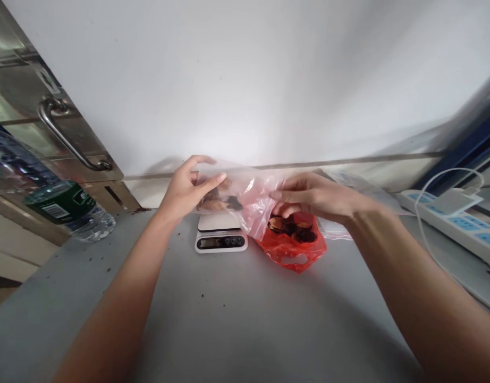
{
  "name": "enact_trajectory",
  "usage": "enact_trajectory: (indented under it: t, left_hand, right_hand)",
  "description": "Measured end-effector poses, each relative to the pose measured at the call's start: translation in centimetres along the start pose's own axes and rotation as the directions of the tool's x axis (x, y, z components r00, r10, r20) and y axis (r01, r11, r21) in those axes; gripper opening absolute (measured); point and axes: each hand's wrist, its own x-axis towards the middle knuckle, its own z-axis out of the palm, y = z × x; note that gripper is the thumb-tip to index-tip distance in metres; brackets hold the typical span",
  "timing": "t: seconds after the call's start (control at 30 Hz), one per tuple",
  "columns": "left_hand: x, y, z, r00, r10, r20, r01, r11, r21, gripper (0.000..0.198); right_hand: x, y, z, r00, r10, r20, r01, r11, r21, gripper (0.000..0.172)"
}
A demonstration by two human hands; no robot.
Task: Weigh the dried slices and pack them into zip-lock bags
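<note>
A clear plastic zip bag (251, 186) with brown, dried-looking pieces (219, 199) in its left end lies on its side above a white digital kitchen scale (221, 240). My left hand (195, 186) grips the filled end, thumb in front. At the bag's mouth, my right hand (304, 197) pinches the plastic film between thumb and fingers. Under that hand sits an opened red plastic bag (287, 258) holding several dark brown dried pieces (298, 230). The zip bag's mouth overlaps the red bag's left edge. I cannot read the scale's display.
A water bottle with a green label (64, 205) leans at the left, near a metal door handle (75, 141). More clear bags (348, 186) lie behind my right wrist. A white power strip (460, 223) with a charger and cable stands right. Dark crumbs dot the grey table (213, 330).
</note>
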Motion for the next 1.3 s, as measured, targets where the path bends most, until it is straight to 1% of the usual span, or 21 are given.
enact_trajectory:
  t: [0.07,0.1,0.13,0.17,0.2,0.23,0.27,0.3,0.33,0.37,0.43,0.53,0.6,0.73,0.8,0.87,1.0,1.07,1.2,1.3]
  left_hand:
    - [0.1,-0.4,0.1,0.999,-0.013,-0.047,0.017,0.995,0.097,0.051]
    - [0.1,-0.4,0.3,0.995,0.027,-0.094,-0.012,0.987,0.162,0.051]
    - [0.0,-0.4,0.5,0.987,0.091,-0.131,-0.06,0.973,0.222,0.045]
    - [-0.1,-0.1,0.7,0.982,0.148,-0.118,-0.113,0.959,0.26,0.036]
    - [-0.3,0.2,0.9,0.983,0.178,-0.042,-0.161,0.95,0.269,0.028]
    - [-0.5,0.7,1.2,0.98,0.181,0.08,-0.196,0.948,0.252,0.028]
    - [-0.8,1.2,1.4,0.959,0.157,0.235,-0.209,0.953,0.218,0.034]
    - [-1.1,1.8,1.6,0.918,0.125,0.376,-0.206,0.961,0.184,0.039]
    - [-1.4,2.2,1.8,0.879,0.105,0.465,-0.202,0.965,0.165,0.041]
    - [-1.6,2.6,1.9,0.847,0.087,0.524,-0.196,0.968,0.156,0.041]
    - [-1.8,3.0,2.1,0.818,0.073,0.571,-0.195,0.968,0.156,0.039]
    - [-1.7,2.7,2.0,0.806,0.086,0.585,-0.214,0.965,0.153,0.034]
    - [-1.5,2.4,1.8,0.798,0.086,0.597,-0.212,0.966,0.145,0.031]
    - [-1.4,2.3,1.6,0.789,0.055,0.612,-0.167,0.978,0.128,0.035]
    - [-1.5,2.3,1.7,0.795,0.051,0.604,-0.163,0.978,0.132,0.036]
    - [-1.5,2.4,1.8,0.791,0.055,0.609,-0.173,0.975,0.137,0.036]
    - [-1.5,2.4,1.9,0.772,0.053,0.634,-0.162,0.98,0.114,0.033]
    - [-1.5,2.3,1.8,0.768,0.053,0.638,-0.15,0.984,0.099,0.033]
    - [-1.5,2.3,1.6,0.766,0.063,0.64,-0.152,0.985,0.085,0.035]
    - [-1.6,2.4,1.6,0.767,0.073,0.637,-0.175,0.98,0.099,0.035]
  right_hand:
    - [0.2,0.1,0.2,0.999,0.035,0.038,-0.034,0.999,-0.031,0.033]
    - [0.3,0.2,0.4,0.999,0.037,0.035,-0.036,0.998,-0.048,0.031]
    - [0.5,0.4,0.6,0.999,0.033,0.021,-0.032,0.997,-0.064,0.03]
    - [0.7,0.5,0.8,1.0,0.025,0.003,-0.025,0.997,-0.076,0.03]
    - [1.0,0.7,1.1,1.0,0.017,-0.013,-0.018,0.996,-0.083,0.031]
    - [1.2,0.9,1.4,1.0,0.004,-0.029,-0.006,0.997,-0.08,0.033]
    - [1.4,1.0,1.8,0.999,-0.012,-0.041,0.009,0.997,-0.072,0.034]
    - [1.5,1.2,2.1,0.998,-0.029,-0.059,0.025,0.998,-0.058,0.034]
    - [1.6,1.3,2.3,0.996,-0.045,-0.078,0.041,0.998,-0.047,0.035]
    - [1.7,1.5,2.5,0.993,-0.06,-0.1,0.056,0.997,-0.045,0.037]
    - [1.8,1.6,2.7,0.987,-0.091,-0.133,0.082,0.994,-0.07,0.04]
    - [1.9,1.7,2.7,0.981,-0.142,-0.134,0.128,0.986,-0.108,0.048]
    - [2.0,1.7,2.7,0.98,-0.157,-0.118,0.144,0.983,-0.112,0.05]
    - [1.9,1.7,2.9,0.979,-0.159,-0.128,0.146,0.983,-0.11,0.049]
    - [1.8,1.8,3.0,0.984,-0.137,-0.117,0.127,0.988,-0.091,0.048]
    - [1.7,1.8,3.0,0.988,-0.12,-0.1,0.111,0.99,-0.09,0.046]
    - [1.9,1.9,2.7,0.975,-0.205,-0.085,0.188,0.967,-0.173,0.047]
    - [2.2,2.0,2.6,0.969,-0.235,-0.073,0.219,0.958,-0.185,0.047]
    - [2.3,2.0,2.6,0.971,-0.23,-0.056,0.217,0.959,-0.18,0.046]
    - [2.2,2.0,2.7,0.971,-0.236,-0.05,0.222,0.956,-0.193,0.046]
